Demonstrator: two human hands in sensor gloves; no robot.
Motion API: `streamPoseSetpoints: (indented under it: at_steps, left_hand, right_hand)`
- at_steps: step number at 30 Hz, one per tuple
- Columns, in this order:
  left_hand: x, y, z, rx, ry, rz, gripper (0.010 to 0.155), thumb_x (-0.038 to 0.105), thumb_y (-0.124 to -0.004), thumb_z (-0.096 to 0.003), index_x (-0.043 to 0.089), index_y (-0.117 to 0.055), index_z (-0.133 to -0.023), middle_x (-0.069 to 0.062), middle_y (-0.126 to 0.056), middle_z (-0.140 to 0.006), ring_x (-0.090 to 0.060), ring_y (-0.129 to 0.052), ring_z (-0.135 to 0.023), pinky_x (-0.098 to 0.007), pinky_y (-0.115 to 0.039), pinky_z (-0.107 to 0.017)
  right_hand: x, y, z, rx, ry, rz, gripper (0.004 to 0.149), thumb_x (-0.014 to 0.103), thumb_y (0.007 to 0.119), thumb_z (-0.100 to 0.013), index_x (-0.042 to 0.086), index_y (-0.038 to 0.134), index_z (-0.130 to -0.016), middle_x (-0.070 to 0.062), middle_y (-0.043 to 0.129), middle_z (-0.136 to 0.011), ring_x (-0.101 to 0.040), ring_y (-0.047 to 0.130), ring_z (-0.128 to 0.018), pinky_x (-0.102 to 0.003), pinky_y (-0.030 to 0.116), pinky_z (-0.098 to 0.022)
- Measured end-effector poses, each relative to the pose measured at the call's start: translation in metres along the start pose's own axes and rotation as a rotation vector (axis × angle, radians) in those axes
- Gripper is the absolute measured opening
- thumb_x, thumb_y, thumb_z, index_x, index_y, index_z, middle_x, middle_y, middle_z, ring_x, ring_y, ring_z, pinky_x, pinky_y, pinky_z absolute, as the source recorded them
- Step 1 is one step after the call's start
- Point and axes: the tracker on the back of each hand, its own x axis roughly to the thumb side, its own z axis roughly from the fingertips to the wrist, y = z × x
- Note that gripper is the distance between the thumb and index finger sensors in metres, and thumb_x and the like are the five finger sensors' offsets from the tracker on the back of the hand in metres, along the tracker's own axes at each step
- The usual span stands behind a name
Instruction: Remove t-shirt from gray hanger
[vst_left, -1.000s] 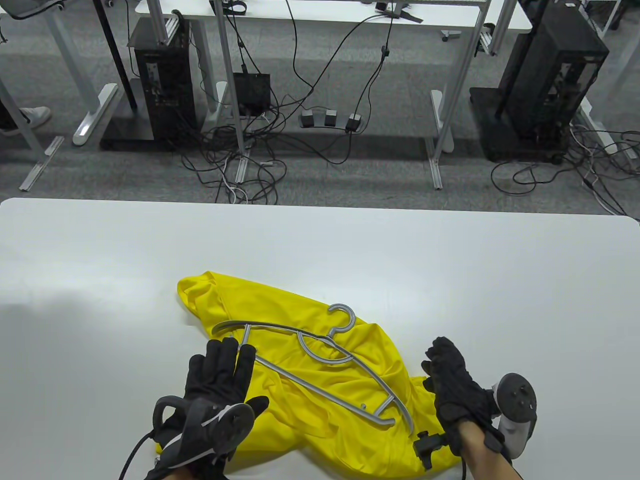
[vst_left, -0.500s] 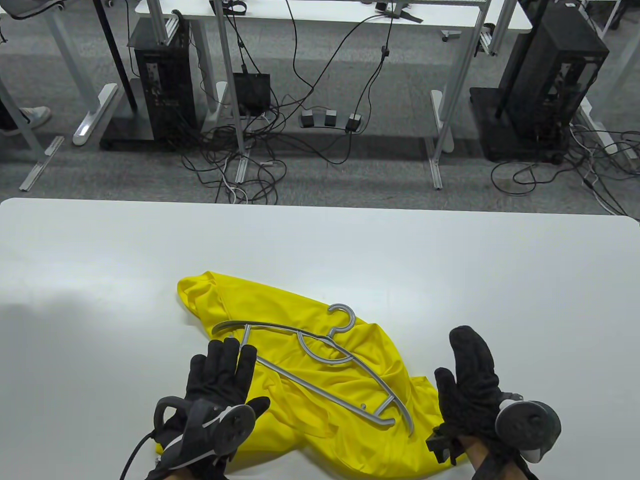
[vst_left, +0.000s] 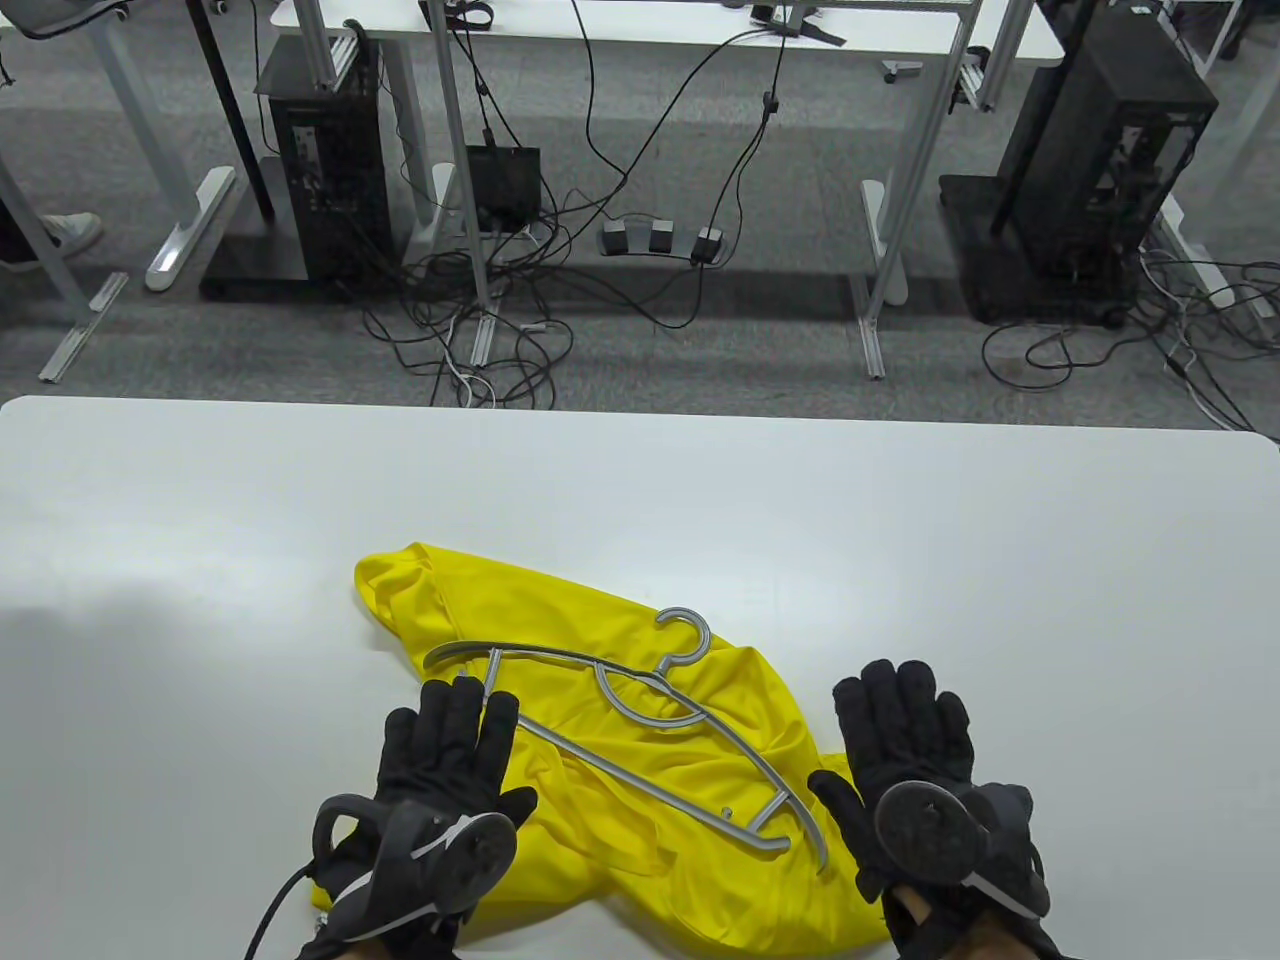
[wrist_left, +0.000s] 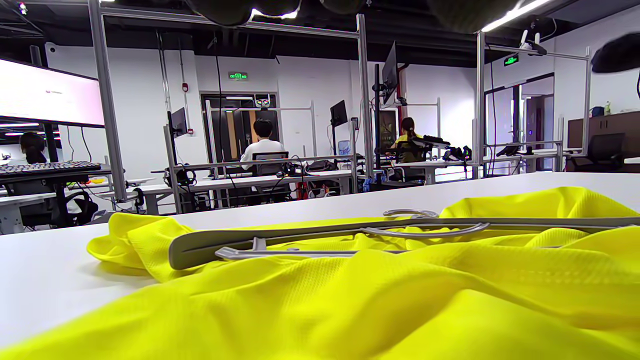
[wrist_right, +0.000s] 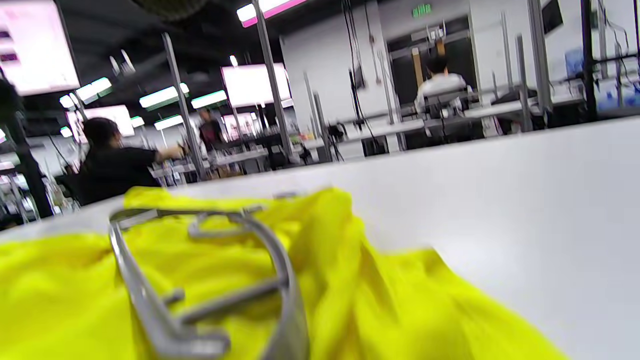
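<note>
The gray hanger lies loose on top of the crumpled yellow t-shirt at the table's near edge. Your left hand and right hand flank it, fingers spread flat, gripping nothing.

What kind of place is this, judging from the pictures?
Probably a lab or data-recording workroom: rows of frame-legged desks, computer towers with tangled floor cables, and wall screens with people seated at workstations.

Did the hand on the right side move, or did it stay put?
Yes. The right hand turned palm-down and slid left, toward the gray hanger, which stayed put on the yellow t-shirt.
</note>
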Motion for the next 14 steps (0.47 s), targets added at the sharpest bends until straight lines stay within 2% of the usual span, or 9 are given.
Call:
streamPoseSetpoints:
  at_steps: [7,14]
  left_hand:
    - [0.002,-0.001,0.002,-0.007,-0.007,0.005,0.079,0.049,-0.058,-0.0512,0.010,-0.027,-0.113,-0.024,-0.023,-0.117,-0.051,-0.036,-0.110,-0.069,-0.035,-0.075]
    - [0.003,-0.002,0.004,-0.013,-0.003,0.020,0.077,0.046,-0.056,-0.0513,0.011,-0.028,-0.113,-0.024,-0.024,-0.117,-0.051,-0.037,-0.110,-0.069,-0.034,-0.075]
  right_hand:
    - [-0.008,0.013,-0.005,0.206,0.091,-0.135,0.079,0.050,0.062,-0.047,0.013,0.033,-0.110,-0.018,0.025,-0.116,-0.042,0.009,-0.104,-0.058,0.004,-0.065]
    - [-0.007,0.012,-0.005,0.202,0.063,-0.155,0.079,0.051,0.062,-0.047,0.013,0.033,-0.110,-0.019,0.024,-0.116,-0.042,0.008,-0.103,-0.059,0.004,-0.064]
